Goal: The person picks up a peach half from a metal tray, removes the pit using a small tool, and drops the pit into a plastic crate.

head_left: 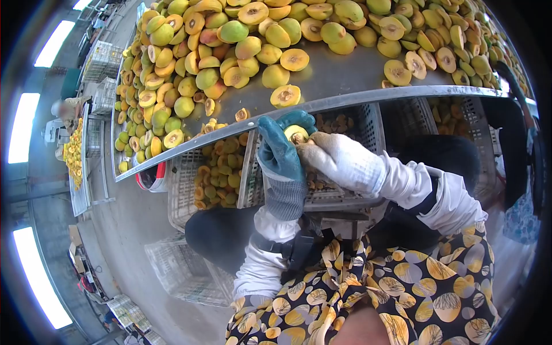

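My left hand [283,148], in a teal coated glove, is closed around a yellow-green peach half [296,134] with its cut face up and brown at the centre. My right hand [339,158], in a white knitted glove, has its fingers pinched together against that cut face. Whatever those fingers hold, if anything, is hidden. Both hands are just below the metal rim [322,103] of the table. On the table beyond them lies a loose peach half [286,96], and behind it spread many more halves [247,49].
Under the rim stand plastic crates, one holding peach halves [221,172] and another holding brown pits [333,123]. A white crate [184,270] sits on the floor at left. Farther left, another person [68,110] is beside a second fruit-covered table [83,155].
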{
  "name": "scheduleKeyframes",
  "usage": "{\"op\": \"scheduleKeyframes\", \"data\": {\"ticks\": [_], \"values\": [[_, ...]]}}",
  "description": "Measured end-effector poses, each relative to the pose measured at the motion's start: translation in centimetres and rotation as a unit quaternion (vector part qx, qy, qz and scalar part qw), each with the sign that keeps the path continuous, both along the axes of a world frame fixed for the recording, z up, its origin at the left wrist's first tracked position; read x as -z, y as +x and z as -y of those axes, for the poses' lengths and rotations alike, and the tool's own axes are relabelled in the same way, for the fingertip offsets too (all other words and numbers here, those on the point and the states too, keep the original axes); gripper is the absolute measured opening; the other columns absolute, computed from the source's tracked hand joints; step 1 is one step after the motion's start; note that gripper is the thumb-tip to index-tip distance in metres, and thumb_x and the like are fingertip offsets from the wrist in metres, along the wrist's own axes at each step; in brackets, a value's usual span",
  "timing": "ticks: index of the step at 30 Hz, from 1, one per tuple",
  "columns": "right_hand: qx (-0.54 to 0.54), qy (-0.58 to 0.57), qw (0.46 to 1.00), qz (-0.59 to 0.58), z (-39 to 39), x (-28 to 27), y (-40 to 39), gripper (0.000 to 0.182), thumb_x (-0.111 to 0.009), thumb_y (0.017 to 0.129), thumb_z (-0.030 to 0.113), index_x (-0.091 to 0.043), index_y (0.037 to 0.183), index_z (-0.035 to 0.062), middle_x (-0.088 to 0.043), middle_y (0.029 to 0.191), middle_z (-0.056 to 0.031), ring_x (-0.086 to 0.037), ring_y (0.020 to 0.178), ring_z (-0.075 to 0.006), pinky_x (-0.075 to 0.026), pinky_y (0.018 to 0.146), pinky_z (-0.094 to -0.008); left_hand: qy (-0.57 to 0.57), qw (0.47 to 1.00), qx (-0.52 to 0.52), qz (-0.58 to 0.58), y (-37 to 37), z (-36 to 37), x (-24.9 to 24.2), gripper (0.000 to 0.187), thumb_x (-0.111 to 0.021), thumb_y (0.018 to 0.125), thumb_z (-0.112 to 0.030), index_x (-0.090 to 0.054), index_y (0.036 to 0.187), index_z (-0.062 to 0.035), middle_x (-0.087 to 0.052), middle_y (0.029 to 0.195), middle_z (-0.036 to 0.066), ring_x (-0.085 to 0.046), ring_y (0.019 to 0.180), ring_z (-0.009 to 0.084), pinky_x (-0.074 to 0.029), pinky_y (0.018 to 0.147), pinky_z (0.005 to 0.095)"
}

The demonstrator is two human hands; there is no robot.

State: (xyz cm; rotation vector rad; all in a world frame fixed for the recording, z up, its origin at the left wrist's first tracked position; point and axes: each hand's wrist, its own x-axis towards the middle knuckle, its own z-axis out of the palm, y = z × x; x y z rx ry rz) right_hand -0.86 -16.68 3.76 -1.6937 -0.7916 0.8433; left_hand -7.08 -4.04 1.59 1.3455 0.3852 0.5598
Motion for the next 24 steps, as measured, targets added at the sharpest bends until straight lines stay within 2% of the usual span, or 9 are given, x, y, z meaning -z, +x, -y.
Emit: {"op": "scheduleKeyframes", "data": {"ticks": [2, 5, 9, 11, 16, 18, 21, 23, 24], "values": [[-0.034, -0.034, 0.958, -0.282, 0.5, -2.0, 0.6, 0.051, -0.049, 0.104, 0.05, -0.059, 0.112, 0.0005, -0.053, 0.066, 0.0002, -0.049, 0.05, -0.0081, -0.04, 0.044, -0.0246, 0.025, 0.999, 0.017, -0.011, -0.2, 0.0, -0.7, 0.07, -0.03, 0.107, -0.056, -0.069, 0.104, 0.0016, -0.071, 0.092, 0.009, -0.066, 0.081, 0.0167, -0.054, 0.076, 0.0286], [-0.065, -0.047, 0.927, -0.365, 1.0, -2.5, 1.5, 0.049, -0.047, 0.104, 0.047, -0.058, 0.116, 0.0008, -0.051, 0.065, -0.0002, -0.046, 0.047, -0.0082, -0.037, 0.042, -0.0243, 0.065, 0.997, -0.001, -0.031, 0.2, 0.1, -1.6, 0.077, -0.025, 0.106, -0.061, -0.07, 0.1, 0.0014, -0.071, 0.087, 0.01, -0.066, 0.076, 0.0179, -0.055, 0.074, 0.0298], [-0.024, 0.013, 0.984, -0.178, 0.6, -0.4, 0.7, 0.052, -0.047, 0.104, 0.053, -0.058, 0.113, 0.0024, -0.048, 0.061, 0.001, -0.044, 0.044, -0.0078, -0.036, 0.04, -0.0243, 0.174, 0.985, -0.005, -0.003, 1.0, -0.4, -0.6, 0.077, -0.025, 0.106, -0.06, -0.07, 0.097, 0.002, -0.07, 0.086, 0.01, -0.065, 0.074, 0.017, -0.055, 0.073, 0.0295], [-0.088, -0.018, 0.924, -0.372, 1.4, -1.2, 2.0, 0.056, -0.042, 0.103, 0.056, -0.058, 0.096, 0.0022, -0.049, 0.056, -0.0019, -0.049, 0.04, -0.0127, -0.042, 0.037, -0.0275, 0.2, 0.98, 0.004, 0.02, 1.3, -0.6, -0.1, 0.077, -0.025, 0.107, -0.059, -0.07, 0.096, 0.0023, -0.07, 0.086, 0.01, -0.065, 0.074, 0.0167, -0.055, 0.073, 0.0295], [-0.05, -0.007, 0.972, -0.229, 1.2, -1.5, 1.2, 0.046, -0.048, 0.103, 0.052, -0.055, 0.091, 0.0081, -0.048, 0.058, 0.0012, -0.046, 0.039, -0.0088, -0.036, 0.03, -0.0243, 0.027, 0.994, 0.095, -0.055, 1.6, -0.6, -1.7, 0.073, -0.031, 0.108, -0.055, -0.072, 0.087, 0.0017, -0.072, 0.082, 0.011, -0.067, 0.076, 0.0183, -0.055, 0.076, 0.0299], [-0.12, 0.04, 0.845, -0.519, 2.0, -1.0, 2.5, 0.045, -0.051, 0.103, 0.053, -0.055, 0.095, 0.0082, -0.047, 0.058, 0.003, -0.046, 0.04, -0.0079, -0.036, 0.031, -0.0228, 0.079, 0.988, 0.128, -0.038, 1.7, -1.1, -1.8, 0.074, -0.03, 0.108, -0.056, -0.072, 0.086, 0.0018, -0.072, 0.083, 0.011, -0.068, 0.078, 0.0191, -0.055, 0.078, 0.0303], [-0.182, 0.135, 0.536, -0.813, 2.5, 1.8, 2.2, 0.041, -0.053, 0.103, 0.047, -0.055, 0.099, 0.007, -0.047, 0.06, 0.0048, -0.044, 0.04, -0.0059, -0.033, 0.028, -0.0216, 0.094, 0.973, 0.202, -0.065, 1.4, -1.7, -2.9, 0.075, -0.03, 0.106, -0.059, -0.071, 0.09, 0.0006, -0.071, 0.088, 0.01, -0.067, 0.083, 0.0178, -0.053, 0.08, 0.0287], [-0.206, 0.145, 0.65, -0.717, 2.2, 1.4, 2.9, 0.041, -0.053, 0.103, 0.048, -0.056, 0.097, 0.0071, -0.047, 0.059, 0.0045, -0.045, 0.039, -0.0057, -0.034, 0.029, -0.0219, 0.049, 0.977, 0.199, -0.051, 2.0, -1.5, -3.5, 0.076, -0.028, 0.106, -0.061, -0.07, 0.086, -0.0005, -0.071, 0.085, 0.01, -0.067, 0.082, 0.0177, -0.054, 0.08, 0.0292], [-0.193, 0.122, 0.785, -0.576, 2.0, 0.1, 3.2, 0.044, -0.054, 0.102, 0.05, -0.057, 0.094, 0.007, -0.048, 0.058, 0.0041, -0.046, 0.04, -0.006, -0.035, 0.029, -0.0222, 0.072, 0.981, 0.177, -0.022, 2.2, -1.5, -3.6, 0.077, -0.027, 0.105, -0.062, -0.069, 0.086, -0.0005, -0.07, 0.083, 0.01, -0.067, 0.078, 0.018, -0.054, 0.077, 0.0296]]}}
